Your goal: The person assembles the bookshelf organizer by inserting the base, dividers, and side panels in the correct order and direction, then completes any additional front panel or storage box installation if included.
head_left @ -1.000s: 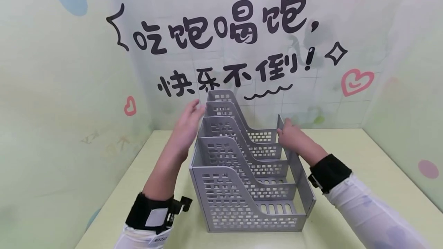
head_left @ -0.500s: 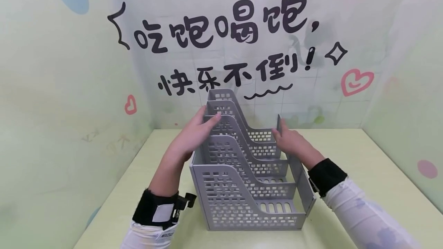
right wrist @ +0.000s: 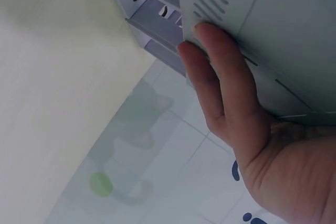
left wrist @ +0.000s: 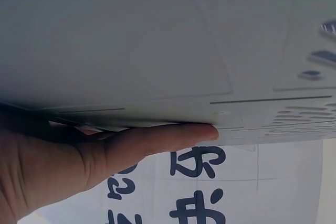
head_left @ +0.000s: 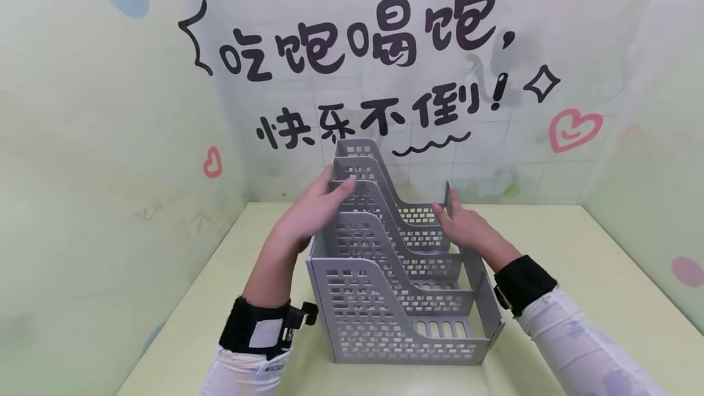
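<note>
A grey plastic file organizer [head_left: 404,332] with several upright, slotted dividers stands on the table. My left hand [head_left: 308,212] grips its tall left side, the thumb lying over the upper edges of the dividers and the fingers behind the outer wall. On the right, my right hand [head_left: 467,228] pinches the low end panel, thumb inside and fingers outside. In the left wrist view a straight finger [left wrist: 163,140] lies along the smooth grey wall. Two fingers [right wrist: 231,72] press flat on the outside of the panel in the right wrist view.
The pale table [head_left: 572,298] reaches back to a wall [head_left: 495,157] printed with black characters and hearts. Side walls stand at left and right. A black strap with a camera [head_left: 264,329] is on my left wrist, another strap [head_left: 525,283] on my right.
My left hand has come in from beside the organizer and its thumb now lies over the dividers' edges. My right thumb has shifted to the panel's inner side. The view has shifted slightly.
</note>
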A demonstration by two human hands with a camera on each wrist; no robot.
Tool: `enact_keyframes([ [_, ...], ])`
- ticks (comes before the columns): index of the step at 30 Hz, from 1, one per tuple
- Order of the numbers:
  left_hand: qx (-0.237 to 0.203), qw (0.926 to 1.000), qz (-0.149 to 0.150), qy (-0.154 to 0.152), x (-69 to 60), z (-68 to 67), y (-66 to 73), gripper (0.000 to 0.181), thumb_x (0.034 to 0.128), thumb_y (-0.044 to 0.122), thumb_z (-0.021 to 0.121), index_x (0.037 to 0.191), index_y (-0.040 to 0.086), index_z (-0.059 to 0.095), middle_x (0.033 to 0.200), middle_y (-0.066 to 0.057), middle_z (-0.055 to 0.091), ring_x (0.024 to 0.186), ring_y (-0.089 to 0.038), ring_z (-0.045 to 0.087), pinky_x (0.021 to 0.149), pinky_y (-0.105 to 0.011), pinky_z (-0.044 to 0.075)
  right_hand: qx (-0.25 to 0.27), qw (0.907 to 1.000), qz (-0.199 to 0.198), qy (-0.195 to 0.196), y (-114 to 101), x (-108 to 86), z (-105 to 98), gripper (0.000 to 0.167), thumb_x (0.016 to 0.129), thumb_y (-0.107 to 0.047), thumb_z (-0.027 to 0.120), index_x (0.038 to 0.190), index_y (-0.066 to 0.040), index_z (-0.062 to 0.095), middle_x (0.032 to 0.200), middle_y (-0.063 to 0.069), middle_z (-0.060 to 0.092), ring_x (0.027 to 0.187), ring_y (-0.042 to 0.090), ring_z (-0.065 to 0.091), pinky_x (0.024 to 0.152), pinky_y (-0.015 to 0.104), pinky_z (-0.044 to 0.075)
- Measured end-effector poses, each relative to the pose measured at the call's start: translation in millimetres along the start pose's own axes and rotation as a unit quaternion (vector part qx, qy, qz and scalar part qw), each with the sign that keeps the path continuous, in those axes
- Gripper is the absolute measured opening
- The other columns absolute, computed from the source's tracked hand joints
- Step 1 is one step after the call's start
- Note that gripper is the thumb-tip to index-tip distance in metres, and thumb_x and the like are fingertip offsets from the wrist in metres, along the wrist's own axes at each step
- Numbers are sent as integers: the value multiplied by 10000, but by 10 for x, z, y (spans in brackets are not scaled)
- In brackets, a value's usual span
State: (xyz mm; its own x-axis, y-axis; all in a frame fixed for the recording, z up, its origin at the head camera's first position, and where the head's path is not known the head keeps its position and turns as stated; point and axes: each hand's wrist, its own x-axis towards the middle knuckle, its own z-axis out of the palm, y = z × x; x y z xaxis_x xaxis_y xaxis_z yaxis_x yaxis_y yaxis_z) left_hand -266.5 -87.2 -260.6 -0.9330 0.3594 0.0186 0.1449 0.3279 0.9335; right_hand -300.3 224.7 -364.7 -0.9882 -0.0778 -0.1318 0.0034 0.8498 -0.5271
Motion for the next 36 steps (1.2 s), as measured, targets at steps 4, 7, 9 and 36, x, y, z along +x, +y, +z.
enact_keyframes([
  [4,-29,9999,-117,111,-11,-1,-8,858,1068,716,127,1731,170,107,1692,-206,383,1557,-380,402,1305,-552,326,0,10000,65,-23,-7,-6,-16,897,1121,-601,155,1656,46,-162,1510,458,461,1384,581,522,1152,643,453],
  [7,-301,9993,-163,123,5,10,-34,978,982,768,-48,1730,158,108,1764,-157,261,1656,-334,208,1361,-545,166,-20,9999,91,-66,-2,-4,-18,902,1123,-596,160,1652,62,-155,1511,462,454,1383,582,524,1149,639,460],
  [9,-386,9991,-149,96,22,16,-51,974,976,751,-75,1732,158,83,1807,-86,147,1688,-269,58,1377,-527,62,34,9998,121,-119,10,0,-19,897,1125,-586,165,1650,67,-155,1526,466,431,1400,590,503,1157,642,453],
  [36,-225,9995,-156,127,30,-21,-42,655,1169,319,286,1724,98,17,1812,-111,65,1670,-281,92,1366,-539,153,25,9993,259,-250,-18,17,-129,1006,901,-16,527,1675,2,-115,874,271,656,632,269,604,514,342,485],
])
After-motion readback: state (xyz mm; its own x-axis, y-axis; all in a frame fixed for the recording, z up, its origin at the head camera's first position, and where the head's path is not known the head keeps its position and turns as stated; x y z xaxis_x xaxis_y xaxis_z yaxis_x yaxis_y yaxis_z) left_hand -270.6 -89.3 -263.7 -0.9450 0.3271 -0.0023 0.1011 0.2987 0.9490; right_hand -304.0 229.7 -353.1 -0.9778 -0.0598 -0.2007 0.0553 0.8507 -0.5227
